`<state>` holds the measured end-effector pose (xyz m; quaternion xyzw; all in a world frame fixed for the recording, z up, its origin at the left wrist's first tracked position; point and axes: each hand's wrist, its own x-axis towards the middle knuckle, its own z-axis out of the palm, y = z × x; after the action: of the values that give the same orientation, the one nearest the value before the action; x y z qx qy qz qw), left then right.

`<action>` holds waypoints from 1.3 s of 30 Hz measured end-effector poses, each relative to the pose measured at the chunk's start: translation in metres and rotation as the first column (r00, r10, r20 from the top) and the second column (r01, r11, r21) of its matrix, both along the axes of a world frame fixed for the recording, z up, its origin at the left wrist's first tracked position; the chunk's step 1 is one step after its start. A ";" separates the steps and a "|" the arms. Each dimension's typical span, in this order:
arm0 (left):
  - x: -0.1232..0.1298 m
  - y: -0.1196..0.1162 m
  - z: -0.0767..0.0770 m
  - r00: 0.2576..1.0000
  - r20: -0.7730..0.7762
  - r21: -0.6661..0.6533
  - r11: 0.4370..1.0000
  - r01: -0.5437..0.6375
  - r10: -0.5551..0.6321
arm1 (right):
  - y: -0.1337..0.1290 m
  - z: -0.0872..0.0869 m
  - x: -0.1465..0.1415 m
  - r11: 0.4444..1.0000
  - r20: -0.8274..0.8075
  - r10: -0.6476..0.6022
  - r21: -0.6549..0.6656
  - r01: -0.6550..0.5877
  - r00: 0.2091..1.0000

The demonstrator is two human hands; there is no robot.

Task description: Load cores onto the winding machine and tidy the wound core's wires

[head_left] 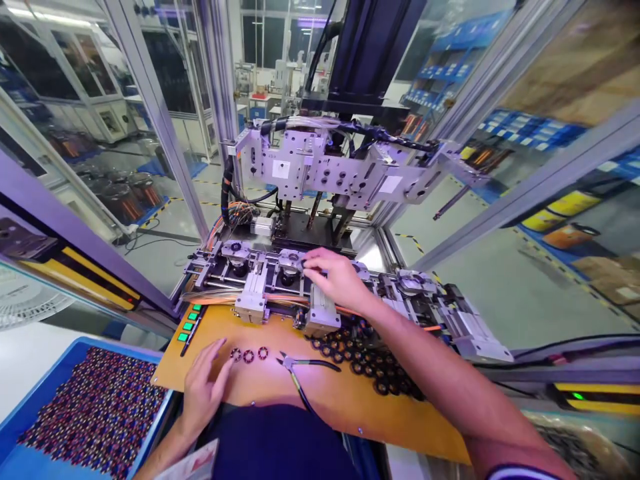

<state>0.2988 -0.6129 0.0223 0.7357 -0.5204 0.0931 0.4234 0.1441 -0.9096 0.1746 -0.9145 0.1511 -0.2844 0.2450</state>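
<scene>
The right hand (333,277) reaches forward, fingers bent at fixture (291,260); its grasp is unclear. The left hand (203,383), half-open, is near three rings (249,356). Bare orange board (240,387) lies before them.

top: dark blue, plain over the tummy (285,443) | right sleeve (523,473): short, dark, pale stripes at its edge | card (194,461): flat, whitish, reddish marks, down by the left arm | left hand (204,385) and right hand (341,279): bare

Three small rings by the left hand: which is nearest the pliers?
The rightmost ring, nearest the pliers; the other two lie closer to the left hand.
</scene>
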 end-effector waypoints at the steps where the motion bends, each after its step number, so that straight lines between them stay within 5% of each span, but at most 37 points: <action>1: 0.002 0.001 -0.011 1.000 0.009 0.006 1.000 -0.022 0.022 | -0.015 -0.001 0.009 1.000 -0.024 0.005 -0.018 -0.005 1.000; 4: 0.004 0.001 -0.031 0.998 0.009 0.015 0.998 -0.058 0.057 | -0.043 -0.009 0.031 0.996 -0.118 0.042 -0.080 -0.051 0.992; 10: 0.001 -0.001 -0.041 0.996 -0.040 0.052 0.996 -0.078 0.080 | -0.057 -0.024 0.040 0.980 -0.273 0.093 -0.144 -0.136 0.958; 39: 0.002 0.000 -0.041 0.993 -0.089 0.096 0.993 -0.062 0.071 | -0.043 -0.020 0.032 0.943 -0.447 -0.037 -0.311 -0.117 0.894</action>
<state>0.3004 -0.6133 -0.0186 0.7752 -0.4791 0.0485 0.4089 0.1764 -0.9522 0.1545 -0.9860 0.1345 -0.0828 0.0533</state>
